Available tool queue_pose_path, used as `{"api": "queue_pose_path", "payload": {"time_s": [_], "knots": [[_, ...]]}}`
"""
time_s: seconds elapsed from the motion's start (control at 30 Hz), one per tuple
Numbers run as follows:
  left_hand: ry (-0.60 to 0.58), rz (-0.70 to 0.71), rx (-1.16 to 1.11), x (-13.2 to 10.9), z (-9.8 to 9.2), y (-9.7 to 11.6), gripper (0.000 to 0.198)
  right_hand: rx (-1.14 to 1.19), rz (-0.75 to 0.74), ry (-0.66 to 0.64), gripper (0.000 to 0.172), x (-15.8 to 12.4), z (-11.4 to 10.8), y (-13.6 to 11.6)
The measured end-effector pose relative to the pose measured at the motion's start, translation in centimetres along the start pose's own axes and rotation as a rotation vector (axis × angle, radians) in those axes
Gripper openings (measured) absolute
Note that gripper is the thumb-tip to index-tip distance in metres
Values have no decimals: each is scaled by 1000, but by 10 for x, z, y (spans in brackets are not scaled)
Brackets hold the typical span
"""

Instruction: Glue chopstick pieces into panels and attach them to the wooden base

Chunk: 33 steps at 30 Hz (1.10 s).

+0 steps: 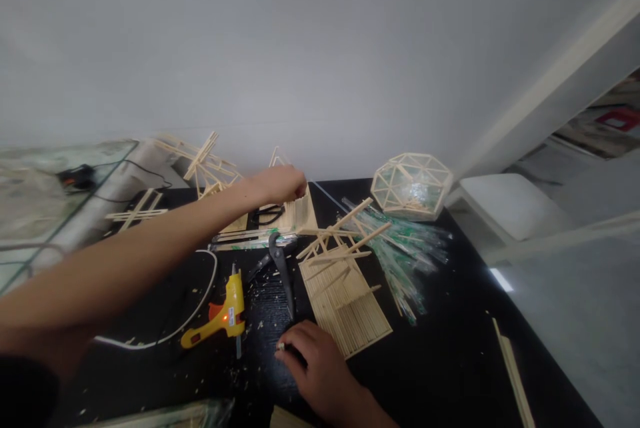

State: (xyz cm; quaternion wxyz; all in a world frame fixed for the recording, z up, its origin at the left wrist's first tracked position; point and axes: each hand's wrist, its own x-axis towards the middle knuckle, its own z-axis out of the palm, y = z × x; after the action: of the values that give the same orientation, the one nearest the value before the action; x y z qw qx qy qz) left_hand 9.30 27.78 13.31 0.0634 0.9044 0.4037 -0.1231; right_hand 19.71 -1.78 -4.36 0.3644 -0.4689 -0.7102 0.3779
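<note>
My left hand reaches across to the back of the table, over a flat wooden stick panel. Its fingers curl downward and closed; whatever they grip is hidden. Close to the front, my right hand pinches a small pale wooden stick piece between thumb and finger. Just beyond the right hand lie black-handled pliers. A yellow glue gun with a lit orange light rests to their left. Right of the pliers sits a wooden stick model with crossed sticks on a slatted base.
Clear-and-green plastic packs of sticks lie right of the model. A faceted stick dome stands at the back right, near the wall. A white cable curves left of the glue gun. Another crossed-stick frame stands back left.
</note>
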Motion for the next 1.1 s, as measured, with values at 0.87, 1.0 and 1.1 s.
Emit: {"api": "queue_pose_path", "payload": {"time_s": [0.87,1.0,1.1], "knots": [[218,-324,14,-40,15,-16,41,-1,-5,-15,3,1,-2,0],[73,-370,11,-51,53,-25,27,-13,4,-22,3,1,-3,-3],[-15,-323,-2,-48,75,-26,32,-21,8,-24,3,2,-4,-3]]}}
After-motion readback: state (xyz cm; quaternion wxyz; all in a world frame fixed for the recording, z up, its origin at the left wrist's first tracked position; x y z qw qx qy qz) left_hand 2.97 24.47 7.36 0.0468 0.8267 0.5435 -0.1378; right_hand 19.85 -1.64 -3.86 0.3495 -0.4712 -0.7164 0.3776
